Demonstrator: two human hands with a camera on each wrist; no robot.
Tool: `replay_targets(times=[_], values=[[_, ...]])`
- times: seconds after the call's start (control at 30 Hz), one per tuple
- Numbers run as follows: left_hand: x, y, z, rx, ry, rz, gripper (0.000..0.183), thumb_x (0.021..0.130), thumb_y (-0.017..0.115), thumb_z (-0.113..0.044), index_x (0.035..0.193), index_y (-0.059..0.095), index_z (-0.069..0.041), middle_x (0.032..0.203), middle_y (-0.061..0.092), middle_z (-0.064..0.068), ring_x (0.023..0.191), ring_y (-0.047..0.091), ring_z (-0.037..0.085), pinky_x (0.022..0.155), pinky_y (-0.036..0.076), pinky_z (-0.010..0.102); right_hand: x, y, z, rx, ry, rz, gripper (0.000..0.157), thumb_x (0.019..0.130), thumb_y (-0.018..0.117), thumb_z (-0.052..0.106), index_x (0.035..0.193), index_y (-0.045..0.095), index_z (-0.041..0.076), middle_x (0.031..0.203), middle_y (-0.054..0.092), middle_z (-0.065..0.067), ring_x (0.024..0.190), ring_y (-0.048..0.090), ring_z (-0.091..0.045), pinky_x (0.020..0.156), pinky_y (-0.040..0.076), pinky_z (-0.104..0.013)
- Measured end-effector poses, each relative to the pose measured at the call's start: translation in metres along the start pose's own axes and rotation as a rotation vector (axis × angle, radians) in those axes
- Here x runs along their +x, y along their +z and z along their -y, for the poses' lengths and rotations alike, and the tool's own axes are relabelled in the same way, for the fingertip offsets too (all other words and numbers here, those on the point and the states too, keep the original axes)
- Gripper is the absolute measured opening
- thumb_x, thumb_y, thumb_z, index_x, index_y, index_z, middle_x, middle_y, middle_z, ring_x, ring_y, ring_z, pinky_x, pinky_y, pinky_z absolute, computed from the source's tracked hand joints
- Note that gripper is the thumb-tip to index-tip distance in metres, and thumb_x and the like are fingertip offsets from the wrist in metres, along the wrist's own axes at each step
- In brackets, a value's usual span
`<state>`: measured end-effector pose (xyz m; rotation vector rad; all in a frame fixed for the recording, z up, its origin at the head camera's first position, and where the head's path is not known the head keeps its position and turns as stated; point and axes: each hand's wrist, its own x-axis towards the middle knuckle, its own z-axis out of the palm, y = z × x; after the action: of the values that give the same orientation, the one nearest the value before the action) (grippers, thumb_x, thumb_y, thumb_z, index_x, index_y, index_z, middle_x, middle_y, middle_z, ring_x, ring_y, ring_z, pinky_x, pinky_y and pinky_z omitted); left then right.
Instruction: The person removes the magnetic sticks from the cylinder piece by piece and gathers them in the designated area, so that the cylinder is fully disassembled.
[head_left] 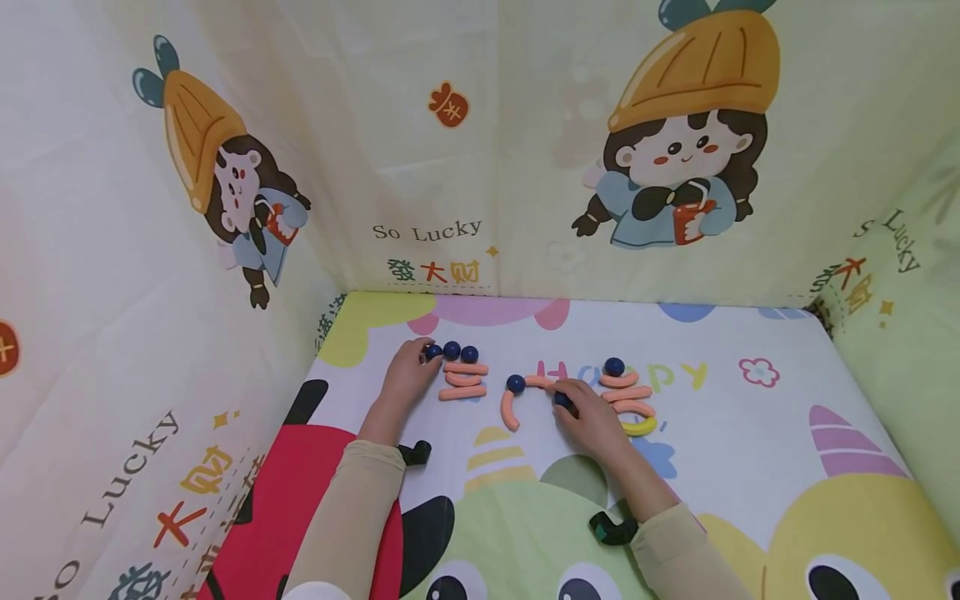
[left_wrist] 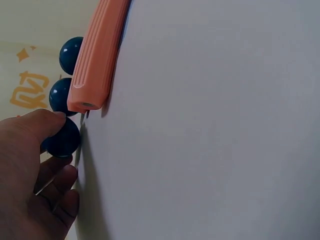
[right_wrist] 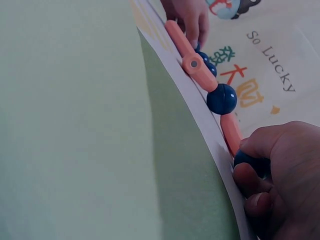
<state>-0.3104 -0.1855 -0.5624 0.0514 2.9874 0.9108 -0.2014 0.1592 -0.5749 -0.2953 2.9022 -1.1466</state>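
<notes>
My left hand (head_left: pixel 408 377) pinches a dark blue ball (left_wrist: pixel 64 139) between thumb and fingers, at the left end of a row with two more blue balls (head_left: pixel 452 350). Just in front of that row lie several pink rods (head_left: pixel 462 392), some straight and some curved. In the middle, a blue ball (head_left: pixel 515 383) joins two curved pink rods (head_left: pixel 508 410). At the end of the right-hand one of these rods, my right hand (head_left: pixel 588 419) grips another blue ball (right_wrist: pixel 252 162), partly hidden by the fingers.
Right of my right hand lie a blue ball (head_left: pixel 614 367), several pink rods (head_left: pixel 627 393) and a curved yellow rod (head_left: pixel 640 427). The printed tablecloth (head_left: pixel 720 433) meets cartoon-printed curtains (head_left: pixel 525 183) at the back and both sides.
</notes>
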Motion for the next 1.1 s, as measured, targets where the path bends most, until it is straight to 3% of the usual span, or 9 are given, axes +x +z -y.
replay_targets(times=[0.33,0.8,0.97,1.1], values=[[0.001,0.002,0.001,0.005,0.013,0.004,0.051,0.097,0.060,-0.037,0.143,0.051,-0.017,0.116,0.059,0.010,0.097,0.054,0.026,0.086,0.047,0.043,0.000,0.001,-0.002,-0.010,-0.004,-0.013,0.038,0.099,0.059,0.030,0.137,0.056,0.029,0.143,0.053,-0.004,0.131,0.052,-0.033,0.102,0.045,-0.055],[-0.006,0.000,0.007,-0.063,0.021,-0.003,0.058,0.098,0.058,-0.039,0.150,0.042,-0.021,0.136,0.054,0.011,0.112,0.056,0.027,0.101,0.046,0.047,0.000,0.000,0.000,-0.007,0.016,-0.020,0.038,0.098,0.060,0.031,0.136,0.056,0.029,0.141,0.050,-0.005,0.124,0.057,-0.034,0.099,0.047,-0.054],[-0.016,-0.002,0.002,-0.085,0.026,-0.077,0.051,0.099,0.058,-0.037,0.145,0.049,-0.018,0.145,0.048,0.011,0.129,0.051,0.030,0.110,0.040,0.048,0.001,0.000,-0.001,-0.028,0.008,-0.034,0.040,0.097,0.062,0.029,0.137,0.055,0.025,0.134,0.049,-0.005,0.107,0.062,-0.028,0.090,0.051,-0.047],[-0.036,-0.001,-0.015,-0.123,0.038,-0.168,0.039,0.100,0.057,-0.032,0.135,0.058,-0.015,0.143,0.048,0.010,0.134,0.045,0.030,0.112,0.037,0.049,0.001,0.001,-0.002,-0.034,0.005,-0.032,0.043,0.097,0.064,0.028,0.138,0.055,0.023,0.130,0.051,-0.004,0.094,0.059,-0.021,0.082,0.049,-0.040]])
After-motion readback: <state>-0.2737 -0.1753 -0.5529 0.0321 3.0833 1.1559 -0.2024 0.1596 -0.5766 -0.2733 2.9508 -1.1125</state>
